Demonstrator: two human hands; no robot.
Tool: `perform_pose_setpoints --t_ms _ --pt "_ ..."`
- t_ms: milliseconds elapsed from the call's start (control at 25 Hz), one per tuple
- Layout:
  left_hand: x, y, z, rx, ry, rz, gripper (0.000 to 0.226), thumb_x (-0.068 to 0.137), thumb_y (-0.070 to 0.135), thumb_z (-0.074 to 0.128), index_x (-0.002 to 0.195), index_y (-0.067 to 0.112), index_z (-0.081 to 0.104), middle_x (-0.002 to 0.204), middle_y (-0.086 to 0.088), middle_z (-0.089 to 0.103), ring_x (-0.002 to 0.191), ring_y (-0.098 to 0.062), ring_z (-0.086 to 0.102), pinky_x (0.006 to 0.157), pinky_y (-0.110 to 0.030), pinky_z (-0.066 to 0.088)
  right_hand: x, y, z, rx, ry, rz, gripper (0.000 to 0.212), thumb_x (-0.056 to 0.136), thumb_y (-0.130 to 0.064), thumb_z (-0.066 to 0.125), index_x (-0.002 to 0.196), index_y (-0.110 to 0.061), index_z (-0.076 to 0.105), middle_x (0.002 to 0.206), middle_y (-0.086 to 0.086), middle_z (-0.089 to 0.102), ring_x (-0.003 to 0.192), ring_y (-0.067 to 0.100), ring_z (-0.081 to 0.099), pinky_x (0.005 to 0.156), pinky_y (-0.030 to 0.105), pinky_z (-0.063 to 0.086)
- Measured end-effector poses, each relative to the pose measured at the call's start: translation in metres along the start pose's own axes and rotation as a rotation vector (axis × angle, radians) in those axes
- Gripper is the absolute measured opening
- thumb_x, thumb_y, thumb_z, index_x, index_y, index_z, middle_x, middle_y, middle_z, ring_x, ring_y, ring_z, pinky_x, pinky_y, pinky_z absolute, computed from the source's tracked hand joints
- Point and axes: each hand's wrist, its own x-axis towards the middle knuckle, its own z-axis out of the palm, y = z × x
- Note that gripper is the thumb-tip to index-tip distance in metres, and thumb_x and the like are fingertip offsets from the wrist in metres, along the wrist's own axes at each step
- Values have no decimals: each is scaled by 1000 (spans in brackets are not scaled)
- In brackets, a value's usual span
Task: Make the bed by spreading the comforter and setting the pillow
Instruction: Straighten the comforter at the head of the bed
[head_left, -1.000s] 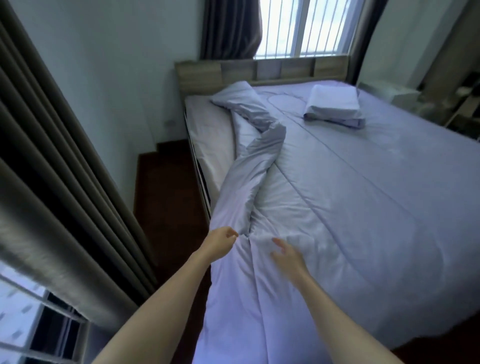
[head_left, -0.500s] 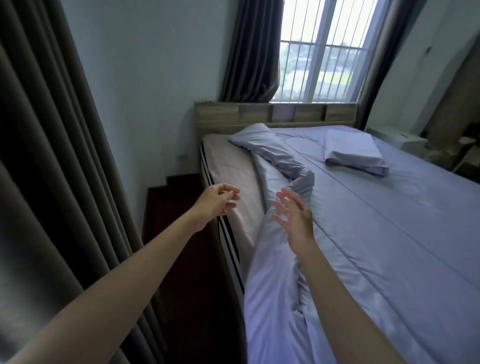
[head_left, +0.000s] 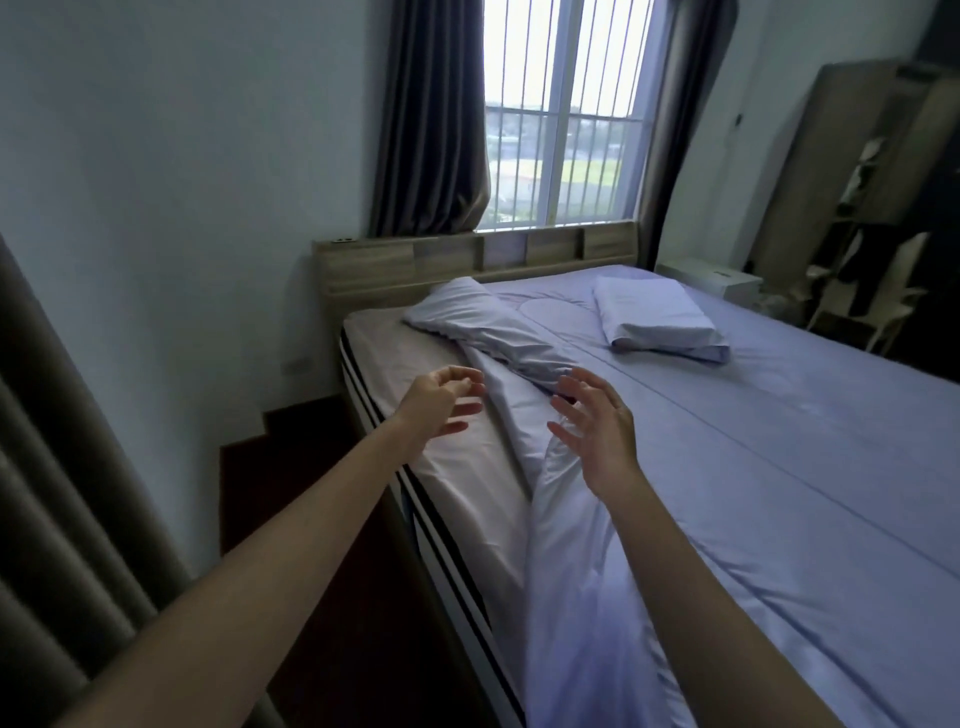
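Observation:
A pale lavender comforter (head_left: 753, 467) covers most of the bed. Its left edge is folded back in a twisted ridge (head_left: 498, 338) that runs toward the headboard and leaves a strip of bare mattress (head_left: 415, 374) uncovered. A lavender pillow (head_left: 654, 317) lies flat near the head of the bed. My left hand (head_left: 441, 400) hovers over the bare strip with curled, parted fingers and holds nothing. My right hand (head_left: 597, 426) is raised above the folded ridge, fingers spread, also with nothing in it.
A wooden headboard (head_left: 467, 260) stands under a barred window (head_left: 566, 114) with dark curtains. A grey curtain (head_left: 62, 467) hangs close on my left, beside a narrow strip of dark floor (head_left: 311, 597). A white nightstand (head_left: 711, 280) and shelving stand at the far right.
Both hands let go of the comforter near the foot of the bed and rose into the air, fingers apart. My view lifted and moved forward toward the headboard.

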Motion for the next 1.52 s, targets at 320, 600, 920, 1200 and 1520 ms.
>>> perform_pose_setpoints --t_ms 320,600,920,1200,1520 --pt "183 36 -21 129 -95 63 20 98 20 45 92 27 64 85 11 69 79 -8 65 71 -26 47 193 -4 29 -71 121 -29 20 93 -22 50 107 -22 64 102 -5 69 92 20 65 74 34 52" --pt "312 -18 -29 188 -131 -99 24 98 21 44 89 28 65 90 10 69 83 -10 65 70 -27 47 298 60 -1 -214 320 101 16 93 -20 46 95 -20 62 92 -2 66 77 17 59 60 26 46" --pt "465 -137 28 316 -392 -372 17 95 14 48 102 21 61 92 5 65 71 -10 56 65 -24 39 344 180 -91 -912 798 482 74 75 -47 69 134 -13 40 132 17 53 118 37 53 97 42 42" --pt "550 -196 78 318 -757 -603 30 97 45 42 110 19 49 98 0 56 79 -16 56 62 -28 41 334 246 -62 -1204 914 545 32 86 -19 57 115 -6 58 115 21 65 106 39 60 83 36 46" --pt "603 -205 70 -396 -428 -677 62 85 72 34 93 21 68 95 0 71 87 -18 67 92 -39 52 265 271 23 -1103 193 748 1 83 -18 60 82 -18 60 89 19 66 78 23 59 64 27 34"
